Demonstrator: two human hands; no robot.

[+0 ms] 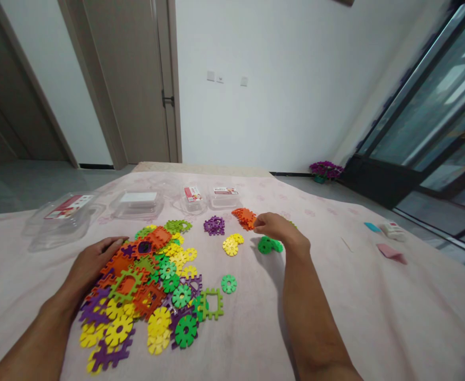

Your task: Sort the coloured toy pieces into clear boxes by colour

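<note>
A big mixed pile of plastic interlocking pieces in orange, green, yellow and purple lies on the pink sheet. My left hand rests flat and open against the pile's left edge. My right hand reaches far out, fingers curled at a small stack of orange pieces; whether it grips one I cannot make out. Beside it lie small sorted groups: purple pieces, yellow pieces and green pieces, the green ones just under my wrist. A lone green disc sits between the groups.
Clear plastic boxes stand along the far edge: a large box, a second box, two small boxes. Small blue, white and pink items lie at the right. A door, a glass sliding door and a potted purple plant lie beyond.
</note>
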